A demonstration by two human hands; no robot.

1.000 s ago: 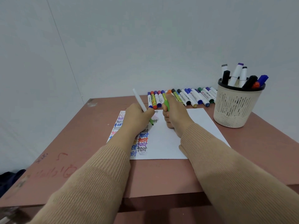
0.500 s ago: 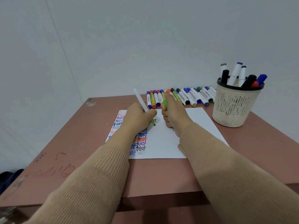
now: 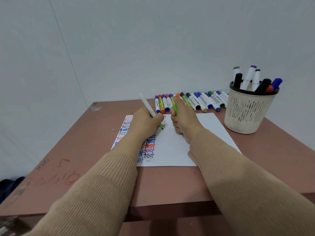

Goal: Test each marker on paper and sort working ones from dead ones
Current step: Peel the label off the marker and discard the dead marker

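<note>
My left hand [image 3: 144, 122] grips a white marker [image 3: 148, 105] with a green tip, and the tip touches the white paper [image 3: 201, 133] beside a freshly written green "test". Columns of coloured "test" words fill the paper's left part, partly hidden by my left hand and arm. My right hand [image 3: 183, 120] rests on the paper as a fist and holds the green cap [image 3: 175, 109]. Behind the paper lies a row of several capped markers [image 3: 192, 101].
A cream mesh pen cup [image 3: 247, 113] with several markers stands at the back right of the brown table [image 3: 76, 150]. Red and dark scribbles mark the table's left part. A grey wall rises right behind the table.
The marker tip has moved a little to the right across the paper, and more of the green word shows. My right hand stays in place with the cap.
</note>
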